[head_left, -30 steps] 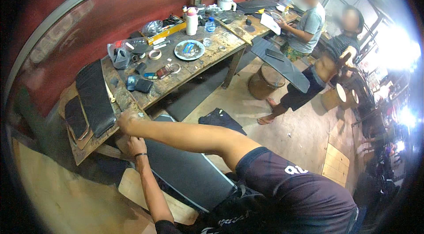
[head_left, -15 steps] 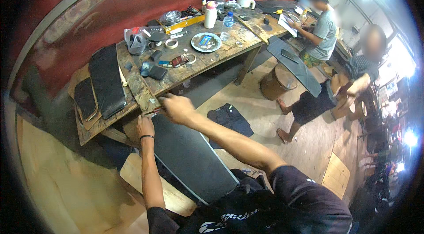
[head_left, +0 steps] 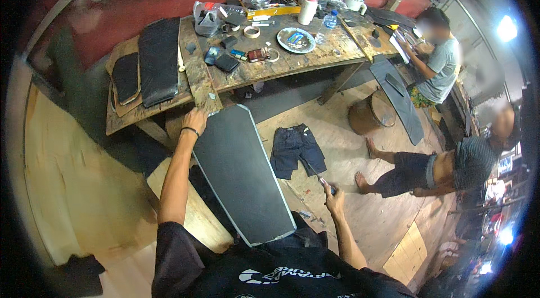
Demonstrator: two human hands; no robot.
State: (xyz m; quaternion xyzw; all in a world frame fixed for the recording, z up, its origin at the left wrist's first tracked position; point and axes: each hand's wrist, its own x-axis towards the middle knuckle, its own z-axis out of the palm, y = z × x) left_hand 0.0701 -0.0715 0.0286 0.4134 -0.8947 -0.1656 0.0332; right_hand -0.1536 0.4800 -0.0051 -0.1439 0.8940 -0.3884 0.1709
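A long dark panel [head_left: 239, 168] with pale edges slopes from the workbench's front edge down to my lap. My left hand [head_left: 194, 120], a dark band at its wrist, is closed at the panel's far left corner, beside the bench edge. Its fingertips are partly hidden. To the right of the panel, my right hand [head_left: 335, 197] grips a slim-bladed, knife-like tool [head_left: 322, 180] with a dark handle. The blade points away from me, over the floor, and is clear of the panel.
The worn wooden workbench [head_left: 253, 77] holds black padded pieces [head_left: 159, 62], tape rolls [head_left: 251, 32], a plate [head_left: 296, 40] and bottles. Dark shorts [head_left: 296, 152] lie on the floor near a round stool [head_left: 371, 112]. Two people [head_left: 441, 64] are at the right.
My right hand has drawn back from the bench edge toward me, bringing the tool down right of the panel. My left hand remains at the corner. The standing person's arms have lowered.
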